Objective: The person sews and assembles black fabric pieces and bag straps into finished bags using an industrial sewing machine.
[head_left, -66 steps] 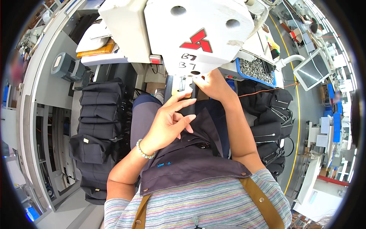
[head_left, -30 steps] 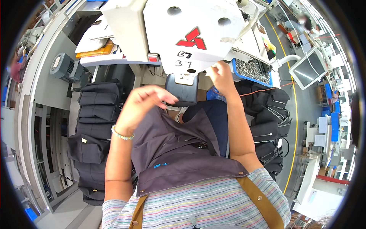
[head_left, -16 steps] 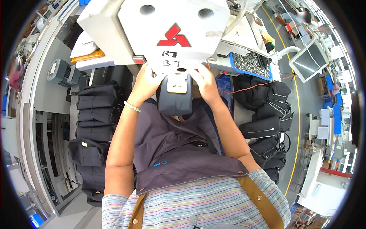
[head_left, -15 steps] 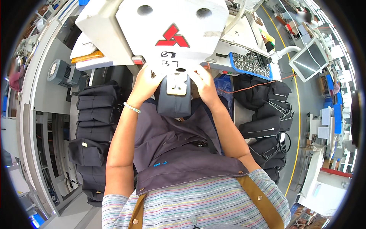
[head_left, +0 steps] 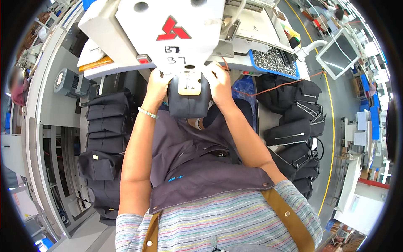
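Apron (head_left: pixel 205 180), one; brown straps (head_left: pixel 289 215), two. Left hand (head_left: pixel 158 87) and right hand (head_left: pixel 220 87) flank one black fabric pouch (head_left: pixel 189 107), under one white sewing-machine head (head_left: pixel 172 31), one clamp plate (head_left: pixel 183 87) on top. Fingers curled, tips partly hidden; can't tell if gripping. Farther: one blue tray (head_left: pixel 277 74), metal hardware (head_left: pixel 273 62) inside; one monitor (head_left: pixel 338 53).

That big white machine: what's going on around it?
A person has the left hand and right hand at either side of a black fabric piece, under the front of the white machine. A pale plate shows over its top; the exact grip is hard to see. More black pieces are piled on the left, and black items with zips on the right.
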The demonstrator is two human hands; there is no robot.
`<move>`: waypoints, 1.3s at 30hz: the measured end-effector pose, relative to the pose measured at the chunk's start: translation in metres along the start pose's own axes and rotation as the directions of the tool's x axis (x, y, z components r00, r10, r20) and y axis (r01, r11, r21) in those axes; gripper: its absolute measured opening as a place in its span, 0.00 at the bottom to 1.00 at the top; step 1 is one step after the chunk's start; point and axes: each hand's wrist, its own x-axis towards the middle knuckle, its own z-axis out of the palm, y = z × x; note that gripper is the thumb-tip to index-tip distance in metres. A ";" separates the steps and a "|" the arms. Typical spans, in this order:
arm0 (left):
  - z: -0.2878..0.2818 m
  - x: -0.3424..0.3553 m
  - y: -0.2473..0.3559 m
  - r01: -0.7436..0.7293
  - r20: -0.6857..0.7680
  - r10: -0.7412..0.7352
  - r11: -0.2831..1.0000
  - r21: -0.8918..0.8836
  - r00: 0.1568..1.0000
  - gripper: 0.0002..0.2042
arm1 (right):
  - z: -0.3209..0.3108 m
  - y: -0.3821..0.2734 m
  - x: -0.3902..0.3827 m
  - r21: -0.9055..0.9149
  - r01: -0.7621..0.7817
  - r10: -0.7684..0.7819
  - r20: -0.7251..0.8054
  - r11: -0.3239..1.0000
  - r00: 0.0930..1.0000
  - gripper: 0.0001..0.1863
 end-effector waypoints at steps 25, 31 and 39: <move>-0.058 -0.137 0.027 0.014 0.194 -0.062 0.970 0.241 0.979 0.09 | -0.042 0.085 0.042 -0.734 0.365 -0.145 0.347 0.572 0.926 0.16; -0.032 -0.145 0.028 0.012 0.166 -0.068 0.948 0.317 0.984 0.14 | -0.035 0.126 0.062 -0.867 0.400 -0.165 0.366 0.298 0.916 0.31; -0.021 -0.145 0.034 0.166 -0.048 -0.159 0.908 0.386 0.986 0.15 | -0.053 0.103 0.016 -0.812 0.375 -0.307 0.254 0.448 0.917 0.11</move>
